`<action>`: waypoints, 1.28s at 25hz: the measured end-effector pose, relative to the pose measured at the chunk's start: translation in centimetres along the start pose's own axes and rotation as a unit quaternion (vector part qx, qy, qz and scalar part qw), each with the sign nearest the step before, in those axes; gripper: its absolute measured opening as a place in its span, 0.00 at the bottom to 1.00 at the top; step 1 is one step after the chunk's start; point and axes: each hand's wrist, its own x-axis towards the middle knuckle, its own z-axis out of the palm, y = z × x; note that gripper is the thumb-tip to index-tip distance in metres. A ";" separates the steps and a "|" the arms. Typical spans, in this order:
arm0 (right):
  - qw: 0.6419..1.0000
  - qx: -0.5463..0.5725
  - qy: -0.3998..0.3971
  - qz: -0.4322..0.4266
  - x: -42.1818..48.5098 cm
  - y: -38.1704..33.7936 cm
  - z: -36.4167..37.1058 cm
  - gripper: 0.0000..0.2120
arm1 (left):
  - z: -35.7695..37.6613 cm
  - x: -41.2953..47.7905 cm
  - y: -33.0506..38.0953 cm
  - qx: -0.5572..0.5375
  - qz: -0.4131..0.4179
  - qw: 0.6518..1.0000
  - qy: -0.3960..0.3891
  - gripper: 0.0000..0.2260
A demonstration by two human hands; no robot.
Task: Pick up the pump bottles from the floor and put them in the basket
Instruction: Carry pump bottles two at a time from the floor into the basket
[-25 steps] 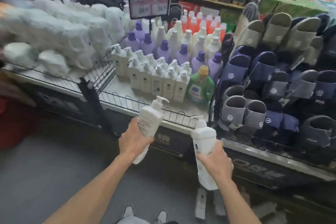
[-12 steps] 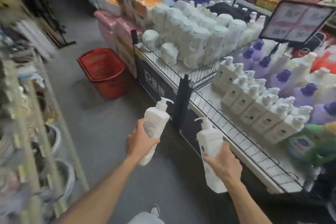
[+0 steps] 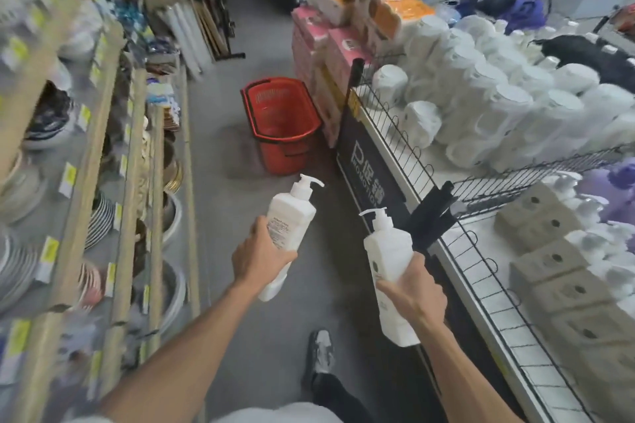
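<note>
My left hand (image 3: 258, 259) grips a white pump bottle (image 3: 291, 221) around its lower body, pump head pointing up and right. My right hand (image 3: 410, 295) grips a second white pump bottle (image 3: 386, 252) near its base, held upright. A red plastic basket (image 3: 280, 124) stands on the grey floor ahead in the aisle, beside the end of the display stand; it looks empty inside. Both bottles are held at waist height, well short of the basket.
A wire-edged display stand (image 3: 405, 161) runs along the right with white wrapped packs and rows of pump bottles (image 3: 556, 251). Shelves of plates and bowls (image 3: 86, 216) line the left. Stacked tissue packs (image 3: 330, 34) sit behind the basket. My shoe (image 3: 321, 354) is on the floor.
The view has swung left from the display to down the aisle, and the red basket now lies ahead and closer. Both hands still hold their bottles.
</note>
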 end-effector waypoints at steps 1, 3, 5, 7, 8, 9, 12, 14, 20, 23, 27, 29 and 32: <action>1.000 0.002 -0.003 -0.005 1.3 -0.8 -0.1 0.33 | -0.2 0.8 0.1 -0.001 -0.005 1.000 0.002 0.31; 0.999 0.004 -0.015 -0.028 5.0 -3.1 0.4 0.33 | -0.4 3.4 -0.1 -0.004 -0.030 0.999 0.016 0.32; 0.998 0.002 -0.030 -0.049 8.5 -5.1 0.9 0.33 | -0.7 5.8 -0.1 -0.005 -0.056 0.998 0.029 0.32; 0.997 -0.002 -0.045 -0.066 11.9 -7.0 1.0 0.32 | -1.1 8.4 0.2 -0.004 -0.083 0.996 0.040 0.32; 0.996 -0.006 -0.053 -0.075 13.7 -7.9 1.1 0.32 | -1.2 9.8 0.4 -0.006 -0.097 0.994 0.046 0.33; 0.995 -0.009 -0.061 -0.085 15.4 -8.9 1.1 0.32 | -1.4 11.1 0.5 -0.009 -0.108 0.993 0.052 0.33; 0.991 -0.015 -0.080 -0.105 20.4 -12.4 1.3 0.31 | -2.1 15.1 0.5 -0.022 -0.132 0.989 0.069 0.34; 0.989 -0.018 -0.085 -0.119 23.3 -14.7 1.8 0.31 | -2.8 17.6 0.3 -0.029 -0.142 0.986 0.080 0.34; 0.985 -0.028 -0.094 -0.141 31.5 -23.9 4.0 0.31 | -5.2 27.2 -1.5 -0.035 -0.177 0.980 0.088 0.34; 0.985 -0.035 -0.092 -0.141 35.1 -28.9 5.4 0.31 | -6.5 32.8 -2.7 -0.028 -0.175 0.980 0.092 0.34; 0.989 -0.038 -0.078 -0.123 39.5 -36.4 7.3 0.32 | -9.3 41.7 -4.0 -0.043 -0.174 0.981 0.072 0.31; 0.990 -0.031 -0.073 -0.118 41.9 -39.9 8.1 0.32 | -10.7 46.4 -4.3 -0.061 -0.173 0.981 0.063 0.31; 0.991 -0.015 -0.067 -0.116 45.2 -44.1 8.8 0.33 | -12.5 52.3 -4.3 -0.072 -0.152 0.984 0.065 0.32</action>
